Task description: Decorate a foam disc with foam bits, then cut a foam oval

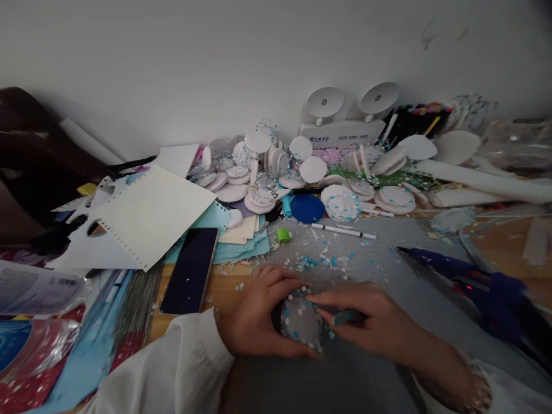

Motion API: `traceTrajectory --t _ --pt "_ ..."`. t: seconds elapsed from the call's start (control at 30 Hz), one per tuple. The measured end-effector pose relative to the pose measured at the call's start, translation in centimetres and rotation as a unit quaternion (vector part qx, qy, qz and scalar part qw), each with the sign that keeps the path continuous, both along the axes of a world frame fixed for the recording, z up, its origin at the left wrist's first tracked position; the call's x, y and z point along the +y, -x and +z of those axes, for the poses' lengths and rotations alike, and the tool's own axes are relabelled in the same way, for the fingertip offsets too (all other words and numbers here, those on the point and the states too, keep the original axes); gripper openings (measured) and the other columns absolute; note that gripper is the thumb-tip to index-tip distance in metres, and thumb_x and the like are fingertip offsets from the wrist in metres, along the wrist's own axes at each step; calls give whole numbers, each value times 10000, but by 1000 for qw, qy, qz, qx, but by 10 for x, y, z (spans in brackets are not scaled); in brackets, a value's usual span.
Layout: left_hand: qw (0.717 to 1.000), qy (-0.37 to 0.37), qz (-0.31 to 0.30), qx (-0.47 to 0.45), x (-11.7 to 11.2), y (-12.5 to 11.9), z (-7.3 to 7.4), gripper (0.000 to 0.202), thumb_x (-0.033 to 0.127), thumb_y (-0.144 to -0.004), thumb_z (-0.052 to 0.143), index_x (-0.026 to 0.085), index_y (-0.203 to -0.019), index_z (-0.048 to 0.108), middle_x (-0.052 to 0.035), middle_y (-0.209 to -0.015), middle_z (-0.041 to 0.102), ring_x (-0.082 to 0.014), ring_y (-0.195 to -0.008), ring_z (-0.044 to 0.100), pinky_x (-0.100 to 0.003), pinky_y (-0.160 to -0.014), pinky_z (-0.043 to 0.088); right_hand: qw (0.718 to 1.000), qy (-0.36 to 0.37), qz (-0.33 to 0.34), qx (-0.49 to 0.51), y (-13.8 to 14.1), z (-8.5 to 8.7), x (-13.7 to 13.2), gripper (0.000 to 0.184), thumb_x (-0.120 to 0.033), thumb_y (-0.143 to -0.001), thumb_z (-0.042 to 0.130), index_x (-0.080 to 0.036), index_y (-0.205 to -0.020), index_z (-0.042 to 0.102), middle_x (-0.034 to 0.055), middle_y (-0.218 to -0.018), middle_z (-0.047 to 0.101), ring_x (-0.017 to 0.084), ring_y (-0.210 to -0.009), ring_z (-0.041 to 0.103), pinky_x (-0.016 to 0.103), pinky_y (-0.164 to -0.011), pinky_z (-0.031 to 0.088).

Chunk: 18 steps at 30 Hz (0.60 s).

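Grey mat (379,259), littered | your left hand (254,316) clasps the disc (302,319), right hand (379,322) grips a teal tool (346,317) | rim dotted, centre mostly bare

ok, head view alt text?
Person's left grip holds a round pale disc rimmed with blue and white bits; right grip, at its edge, holds a teal object. White round discs pile behind; dark blue glue gun at right.

Wooden table (225,277); grey mat (366,267), phone (190,273) atop
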<state>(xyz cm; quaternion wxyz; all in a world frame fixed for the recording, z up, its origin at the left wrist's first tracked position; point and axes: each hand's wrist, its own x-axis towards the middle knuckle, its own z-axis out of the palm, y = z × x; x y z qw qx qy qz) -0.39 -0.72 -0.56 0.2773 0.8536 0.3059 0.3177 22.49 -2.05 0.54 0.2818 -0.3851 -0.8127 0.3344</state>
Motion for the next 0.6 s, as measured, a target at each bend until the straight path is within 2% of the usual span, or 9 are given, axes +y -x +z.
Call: traceTrajectory --t 0.23,0.33,0.43,0.53,0.6 --pt "1000 2 -2 6 1 0 -1 769 523 -541 828 203 -1183 552 -120 -1079 619 -288 -974 591 -443 -845 437 1000 11 18 -9 1 -1 -2 399 -94 -747 635 -280 -1091 713 1 -835 764 160 -648 685 271 -631 525" --pt "1000 17 -5 -14 0 1 0 760 525 -551 824 205 -1186 558 -121 -1080 614 -286 -980 590 -447 -850 451 999 43 -9 7 2 -3 -2 391 -133 -779 642 -284 -1137 687 9 -956 760 177 -755 710 278 -668 547" --pt "997 56 -3 -49 0 3 -1 767 510 -574 822 232 -1232 544 -116 -1138 588 -286 -1042 573 -446 -898 454 995 50 -76 51 3 -2 -1 358 -235 -818 659 -288 -1173 663 20 -1072 734 195 -866 705 298 -743 556" --pt "995 79 -5 -62 -1 4 -2 813 494 -569 835 248 -1278 522 -123 -1198 550 -301 -1102 549 -468 -952 437 983 58 -159 72 3 4 2 189 -319 -851 622 -266 -1006 716 22 -929 750 179 -730 681 273 -635 533" --pt "995 79 -4 -67 -2 5 -2 846 491 -562 844 260 -1300 502 -129 -1231 526 -312 -1132 531 -484 -974 425 979 99 -161 73 3 7 3 178 -357 -861 592 -239 -817 718 19 -766 721 164 -626 629 251 -529 472"
